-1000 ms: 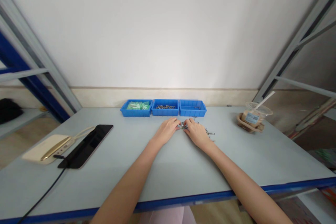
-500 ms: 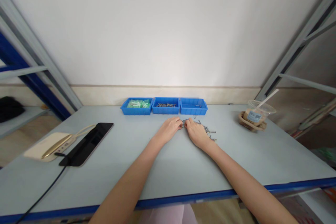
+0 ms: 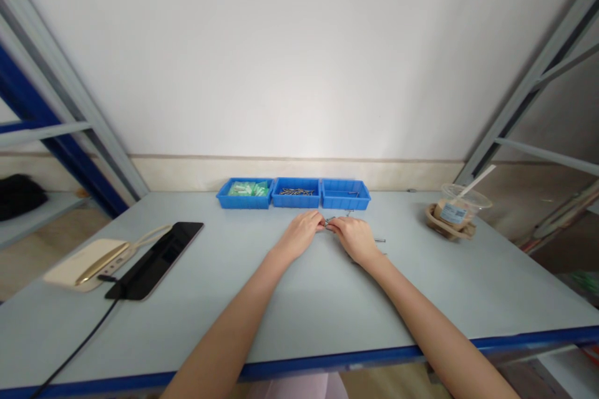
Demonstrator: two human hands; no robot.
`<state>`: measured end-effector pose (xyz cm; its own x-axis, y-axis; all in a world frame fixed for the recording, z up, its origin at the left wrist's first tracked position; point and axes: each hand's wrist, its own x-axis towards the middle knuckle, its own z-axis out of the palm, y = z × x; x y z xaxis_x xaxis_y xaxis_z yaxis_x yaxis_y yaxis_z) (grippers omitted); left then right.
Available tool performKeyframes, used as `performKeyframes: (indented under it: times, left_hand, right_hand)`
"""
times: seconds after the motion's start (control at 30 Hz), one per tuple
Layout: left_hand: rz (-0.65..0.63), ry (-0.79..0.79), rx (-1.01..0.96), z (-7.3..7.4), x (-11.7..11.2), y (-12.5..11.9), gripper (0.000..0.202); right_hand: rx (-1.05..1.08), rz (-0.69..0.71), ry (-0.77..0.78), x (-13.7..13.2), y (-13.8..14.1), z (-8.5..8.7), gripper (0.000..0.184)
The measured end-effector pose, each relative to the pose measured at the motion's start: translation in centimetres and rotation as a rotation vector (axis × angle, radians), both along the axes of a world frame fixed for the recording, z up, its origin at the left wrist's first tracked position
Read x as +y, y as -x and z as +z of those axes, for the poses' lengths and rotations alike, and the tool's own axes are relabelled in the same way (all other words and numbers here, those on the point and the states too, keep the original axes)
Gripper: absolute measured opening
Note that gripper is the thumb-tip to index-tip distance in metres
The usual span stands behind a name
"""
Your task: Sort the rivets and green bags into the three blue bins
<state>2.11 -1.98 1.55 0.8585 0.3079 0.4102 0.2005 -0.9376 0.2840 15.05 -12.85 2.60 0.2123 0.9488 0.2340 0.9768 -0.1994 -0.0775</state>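
Our left hand point(image 3: 302, 229) and right hand point(image 3: 354, 235) sit close together on the surface point(image 3: 219, 299), each grip pinched on the thin metal pieces point(image 3: 328, 222) showing between the fingertips; how firmly, we cannot tell. Because our fingers hide most of them, a piece could slip out unnoticed and scatter. Our right hand could also knock the loose metal piece point(image 3: 380, 240) just beside it, since it lies so near.

The hands point(image 3: 302, 229) are bare; the forearms point(image 3: 248, 302) likewise; pale pink clothing point(image 3: 299, 388) shows at the bottom.
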Motion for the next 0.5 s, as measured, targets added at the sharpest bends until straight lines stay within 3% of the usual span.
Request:
performKeyframes:
  times: [0.17,0.33,0.5]
  left_hand:
    - [-0.010,-0.013,-0.044,0.51,-0.04,0.15,0.015]
    - [0.029,-0.041,-0.013,0.87,-0.11,0.38,0.021]
    - [0.084,0.055,-0.050,0.84,0.09,0.49,0.031]
  right_hand:
    - [0.032,-0.044,-0.070,-0.06,-0.03,-0.08,0.036]
    - [0.095,0.033,-0.141,-0.01,-0.17,-0.34,0.024]
    - [0.096,0.088,-0.167,0.04,-0.45,-0.13,0.025]
